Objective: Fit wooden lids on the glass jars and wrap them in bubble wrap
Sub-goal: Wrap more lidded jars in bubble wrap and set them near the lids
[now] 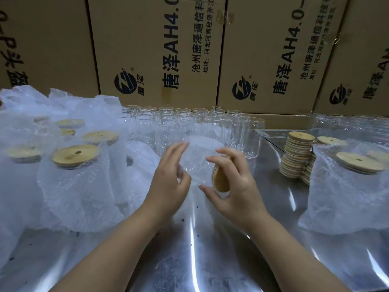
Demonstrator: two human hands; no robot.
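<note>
Currently, near to far:

- Stainless table [210, 260] fills the near edge: shiny, with dark specks.
- Both forearms reach in from the near edge, and the hands meet mid-table on one glass jar [197, 165]. It lies on its side with the mouth to the right, held just above the table.
- Its wooden lid [220, 180] is seated on the mouth, face to the right.
- Left hand [168, 186] is at the jar's base end. The fingers are nearly straight and close together, laid against the bubble wrap [202, 144] draped over the jar, with the thumb bent against the wrap on the near side. Slightly blurred.
- Right hand [237, 186] cups the lid end, fingers curled over the top of the rim and slightly spread, thumb under it.
- Left: a cluster of wrapped jars [75, 175], upright, lids showing at the top of the wrap.
- Right: one more wrapped jar [345, 190], upright with its lid on. Just beside it on the left are the lid stacks [296, 154], leaning a little.
- Beyond the hands: rows of empty glass jars [189, 127], upright with no lids, packed close together.
- Far right: more glass, too blurred to count.
- Far: a wall of cardboard boxes [160, 49] with dark print, directly behind the jar rows.
</note>
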